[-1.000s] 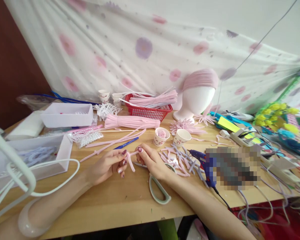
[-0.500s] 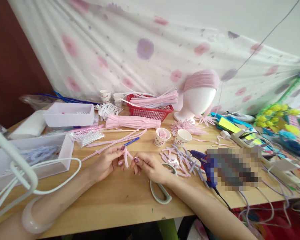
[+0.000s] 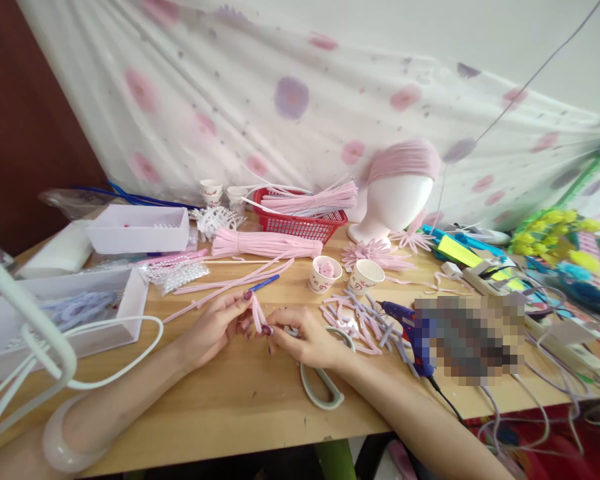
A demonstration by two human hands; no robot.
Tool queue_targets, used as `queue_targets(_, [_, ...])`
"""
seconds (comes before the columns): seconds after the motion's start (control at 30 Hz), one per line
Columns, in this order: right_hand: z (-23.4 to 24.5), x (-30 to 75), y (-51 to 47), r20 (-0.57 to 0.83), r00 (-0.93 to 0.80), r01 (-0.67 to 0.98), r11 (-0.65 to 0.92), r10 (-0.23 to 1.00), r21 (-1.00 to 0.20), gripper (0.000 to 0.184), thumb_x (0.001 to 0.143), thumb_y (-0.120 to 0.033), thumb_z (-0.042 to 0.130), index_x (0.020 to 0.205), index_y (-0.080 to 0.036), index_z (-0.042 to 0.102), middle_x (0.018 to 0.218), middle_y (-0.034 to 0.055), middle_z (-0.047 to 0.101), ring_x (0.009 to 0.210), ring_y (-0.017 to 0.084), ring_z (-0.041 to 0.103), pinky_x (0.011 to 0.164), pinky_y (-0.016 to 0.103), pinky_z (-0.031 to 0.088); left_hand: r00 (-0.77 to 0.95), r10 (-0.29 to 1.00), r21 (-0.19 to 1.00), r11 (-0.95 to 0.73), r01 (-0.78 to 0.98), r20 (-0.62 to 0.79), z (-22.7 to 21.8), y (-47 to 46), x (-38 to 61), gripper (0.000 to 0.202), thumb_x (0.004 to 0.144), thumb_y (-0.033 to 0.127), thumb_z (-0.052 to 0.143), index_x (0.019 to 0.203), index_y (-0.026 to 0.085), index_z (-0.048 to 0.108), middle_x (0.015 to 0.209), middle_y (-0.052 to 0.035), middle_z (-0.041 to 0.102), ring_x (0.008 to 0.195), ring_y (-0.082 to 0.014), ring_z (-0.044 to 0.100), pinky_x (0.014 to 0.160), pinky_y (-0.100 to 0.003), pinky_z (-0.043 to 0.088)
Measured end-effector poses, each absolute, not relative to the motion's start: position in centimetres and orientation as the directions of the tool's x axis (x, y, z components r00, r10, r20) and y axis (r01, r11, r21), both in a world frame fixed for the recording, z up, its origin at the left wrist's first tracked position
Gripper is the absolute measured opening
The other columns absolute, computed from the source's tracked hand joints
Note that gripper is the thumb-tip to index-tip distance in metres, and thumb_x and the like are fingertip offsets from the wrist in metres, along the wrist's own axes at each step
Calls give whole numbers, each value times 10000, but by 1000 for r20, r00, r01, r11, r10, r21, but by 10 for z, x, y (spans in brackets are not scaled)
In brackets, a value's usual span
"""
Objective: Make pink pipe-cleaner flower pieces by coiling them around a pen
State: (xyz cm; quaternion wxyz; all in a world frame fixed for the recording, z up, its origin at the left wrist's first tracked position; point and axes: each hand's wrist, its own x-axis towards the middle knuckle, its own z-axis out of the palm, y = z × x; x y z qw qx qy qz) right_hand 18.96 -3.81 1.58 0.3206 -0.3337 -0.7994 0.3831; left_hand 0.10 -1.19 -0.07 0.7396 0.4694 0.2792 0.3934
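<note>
Both my hands meet over the wooden table [image 3: 220,407] and pinch one short, bent pink pipe cleaner [image 3: 256,312]. My left hand [image 3: 216,325] grips its upper end between thumb and fingers. My right hand [image 3: 300,337] pinches the lower end with curled fingers. Pale green scissors [image 3: 320,385] lie under and behind my right wrist. A blue pen [image 3: 263,283] lies just beyond my left fingers.
Cut pipe-cleaner pieces [image 3: 360,320], two paper cups [image 3: 325,273], a blue glue gun [image 3: 405,323], a red basket [image 3: 300,223] of pink pipe cleaners and a foam head [image 3: 397,200] are beyond. White trays [image 3: 125,303] and a white hanger [image 3: 40,340] sit left.
My right hand has slid left and nearer, closing in on my left hand. The pink pipe cleaner has been folded from a spread loop into a tighter, upright bend.
</note>
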Motion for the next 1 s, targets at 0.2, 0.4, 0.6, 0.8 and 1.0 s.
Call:
queue_targets(0.2, [11,189,-36,221,-521,329,434,824,-839,264,859,-178,471,612,-160,563,556,-30,526,516,94,472,547,200,363,465,884,949,179,-258,-41,0,-14,2,344,793,456,689,688,139,605,594,4,557,547,-102,434,508,-212,387])
queue_targets(0.4, [4,191,-30,185,-397,435,362,899,-824,271,828,-181,450,568,-166,527,504,-50,424,502,91,407,514,203,301,518,851,871,314,-377,-83,-3,-12,3,281,728,388,776,776,142,648,735,-27,634,661,-124,537,579,-219,456])
queue_targets(0.6, [8,189,-33,231,-495,334,428,838,-840,249,847,-173,437,619,-166,535,555,-41,466,518,90,437,532,198,333,453,888,873,279,-399,-77,-1,-14,6,312,706,401,788,702,129,636,643,-6,603,605,-104,507,550,-195,443])
queue_targets(0.8, [6,186,-34,304,-544,331,533,782,-779,241,898,-196,434,693,-162,555,622,-22,498,560,98,445,565,206,359,388,919,870,246,-428,-69,1,-18,12,368,698,452,779,632,141,594,554,22,543,542,-87,457,514,-180,409])
queue_targets(1.0, [2,185,-35,301,-529,333,520,793,-787,209,871,-294,566,733,-151,630,564,-33,489,500,89,405,505,211,345,432,899,874,259,-412,-63,0,-16,8,348,730,457,749,665,150,600,566,26,529,549,-90,454,523,-187,416])
